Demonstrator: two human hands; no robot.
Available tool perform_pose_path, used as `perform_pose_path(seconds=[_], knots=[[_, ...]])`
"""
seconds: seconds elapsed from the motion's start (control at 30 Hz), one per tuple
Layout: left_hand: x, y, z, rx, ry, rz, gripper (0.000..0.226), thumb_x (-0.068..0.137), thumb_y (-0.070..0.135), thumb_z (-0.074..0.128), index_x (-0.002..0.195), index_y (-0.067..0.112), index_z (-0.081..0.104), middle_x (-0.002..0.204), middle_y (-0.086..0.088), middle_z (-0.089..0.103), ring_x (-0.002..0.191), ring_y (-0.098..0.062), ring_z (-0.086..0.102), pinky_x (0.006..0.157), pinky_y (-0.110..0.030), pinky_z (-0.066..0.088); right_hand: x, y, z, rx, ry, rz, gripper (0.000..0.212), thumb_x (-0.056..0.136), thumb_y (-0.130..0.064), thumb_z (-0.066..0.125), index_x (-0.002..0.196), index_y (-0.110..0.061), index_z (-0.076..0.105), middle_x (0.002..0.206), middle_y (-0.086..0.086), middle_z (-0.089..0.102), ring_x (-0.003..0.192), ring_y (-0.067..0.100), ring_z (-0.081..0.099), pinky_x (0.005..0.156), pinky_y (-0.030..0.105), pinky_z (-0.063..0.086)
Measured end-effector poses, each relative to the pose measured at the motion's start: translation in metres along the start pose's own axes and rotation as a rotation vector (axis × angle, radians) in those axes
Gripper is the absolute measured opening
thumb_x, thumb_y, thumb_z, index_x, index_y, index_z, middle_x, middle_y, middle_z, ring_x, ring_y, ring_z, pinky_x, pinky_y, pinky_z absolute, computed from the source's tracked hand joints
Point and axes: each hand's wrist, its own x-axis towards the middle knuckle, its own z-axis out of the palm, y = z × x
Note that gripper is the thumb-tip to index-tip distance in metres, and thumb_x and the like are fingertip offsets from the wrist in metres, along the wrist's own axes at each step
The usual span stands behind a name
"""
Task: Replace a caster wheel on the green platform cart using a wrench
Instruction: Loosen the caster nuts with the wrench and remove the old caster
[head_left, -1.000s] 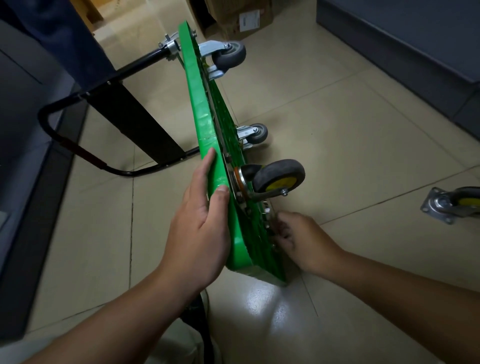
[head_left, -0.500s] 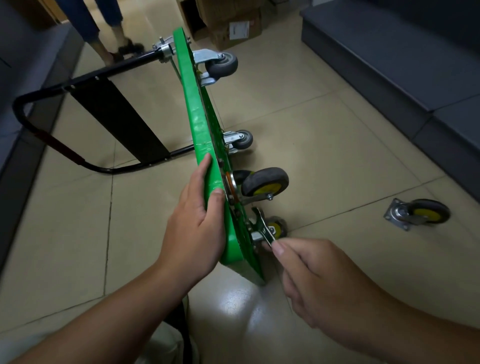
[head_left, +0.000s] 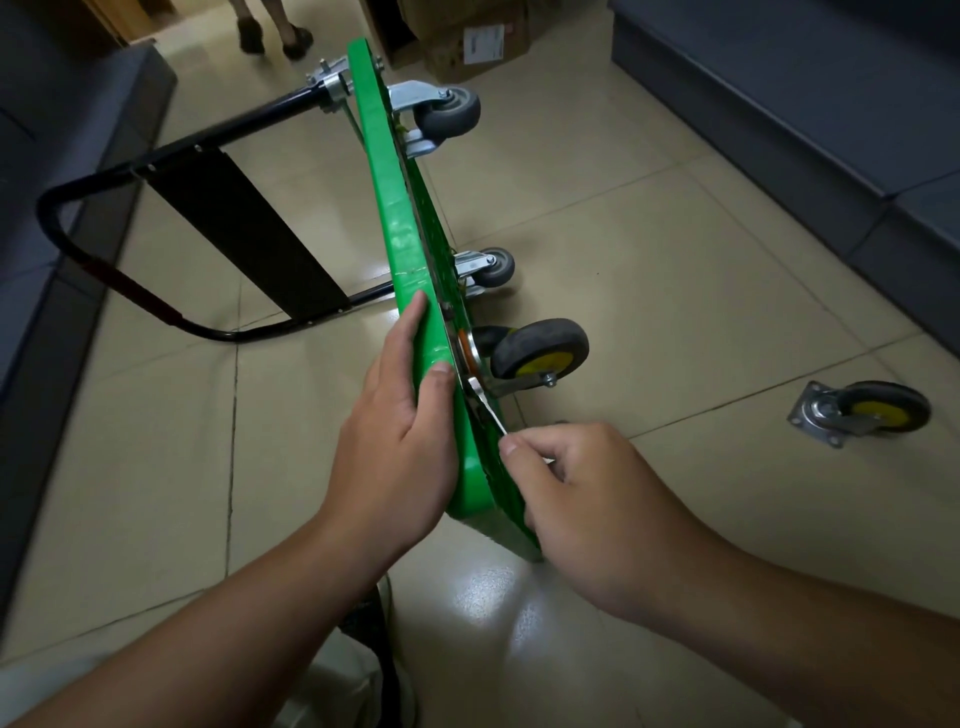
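Your cart (head_left: 410, 244) stands on its long edge on the tile floor (head_left: 649, 270), running from 12 o'clock down to the middle of the view, with its underside facing 3 o'clock. Your left hand (head_left: 400, 431) grips the near end of the rim, index finger laid straight along it and thumb hooked over it.

Your right hand (head_left: 587, 499), at 4 o'clock from the left one, has its fingers curled and pinches the handle of the wrench (head_left: 485, 402). The wrench slants up toward 11 o'clock, and its head sits at the mounting plate of the yellow caster (head_left: 540, 348). Whether it is seated on a nut, you cannot tell.

A loose caster (head_left: 862, 413) with the same yellow hub lies on the floor at 3 o'clock from the mounted one, well apart from the cart. Two grey casters (head_left: 447, 111) are bolted farther along the underside, toward 12 o'clock. The black handle (head_left: 93, 249) is folded out to 9 o'clock. Cardboard boxes (head_left: 467, 41) and another person's feet (head_left: 275, 34) are at 12 o'clock.
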Motion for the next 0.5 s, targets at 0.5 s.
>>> perform_pose_path(seconds=[0.5], knots=[[0.0004,-0.0022,0.0009,-0.004,0.011,0.027,0.059,0.096,0.054,0.029,0.154,0.060,0.022,0.157,0.016,0.044,0.135,-0.013,0.051,0.111,-0.051,0.044,0.0028,0.0056,0.0018,0.277,-0.173,0.076,0.033,0.106,-0.031,0.049,0.080,-0.019,0.064,0.054,0.004,0.065,0.039,0.013,0.052,0.045,0.026,0.043]])
